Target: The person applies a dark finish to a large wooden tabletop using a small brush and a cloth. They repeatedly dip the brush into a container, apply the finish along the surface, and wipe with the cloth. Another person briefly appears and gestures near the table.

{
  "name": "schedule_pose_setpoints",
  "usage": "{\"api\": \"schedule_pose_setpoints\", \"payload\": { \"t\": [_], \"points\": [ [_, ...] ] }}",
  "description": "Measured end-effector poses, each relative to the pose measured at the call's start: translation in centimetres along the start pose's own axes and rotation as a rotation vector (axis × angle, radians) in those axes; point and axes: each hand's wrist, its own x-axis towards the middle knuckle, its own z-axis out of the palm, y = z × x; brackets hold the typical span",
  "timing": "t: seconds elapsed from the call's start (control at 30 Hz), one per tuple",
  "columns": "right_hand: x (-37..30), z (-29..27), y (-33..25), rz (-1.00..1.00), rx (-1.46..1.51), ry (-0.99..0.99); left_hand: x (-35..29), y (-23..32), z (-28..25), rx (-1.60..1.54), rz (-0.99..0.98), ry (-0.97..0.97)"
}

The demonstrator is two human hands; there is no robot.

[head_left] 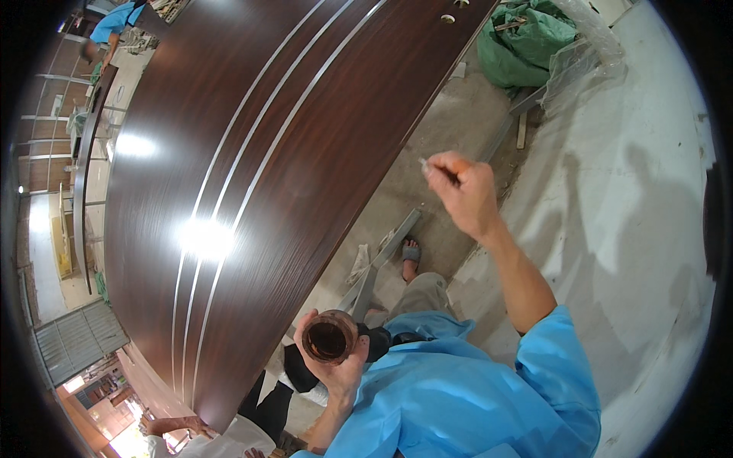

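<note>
My left hand (345, 375) is wrapped round a small open jar (330, 314) smeared with dark brown, its mouth facing up and dark inside. Beside it lies a long dark-brown wood-grain door panel (328, 168) with three thin silver strips running along it. Off the panel's right edge, my right hand (467, 195) is raised in the air, fingers curled into a pinch. A small pale tip (422, 161) shows at its fingertips; what it belongs to is too small to name. That hand is apart from the panel.
Grey metal support legs (374, 267) stand under the panel's right side. A green sack (527, 46) and clear plastic sheeting (573, 65) lie at the far right. A co-worker's arm (175, 424) reaches the panel's near end; another person in blue (116, 23) bends at the far left.
</note>
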Motion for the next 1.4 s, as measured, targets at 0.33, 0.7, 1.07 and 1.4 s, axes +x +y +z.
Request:
{"api": "schedule_pose_setpoints", "payload": {
  "t": [0.33,0.7,1.07,1.4],
  "points": [
    [3.8,-2.0,2.4,0.016,-0.047,0.048,0.3,0.8,1.4,0.013,-0.032,-0.005],
    [-1.6,1.9,-0.5,-0.136,0.011,-0.143,0.2,0.9,1.8,0.023,-0.028,0.001],
    [-6.5,5.9,-1.6,-0.145,0.106,-0.182,-0.9,-0.9,0.5,-0.009,-0.027,0.076],
    [-9.3,7.8,-3.0,-0.039,0.08,-0.224,-1.7,-1.9,-2.7,-0.017,0.021,0.074]
  ]
}}
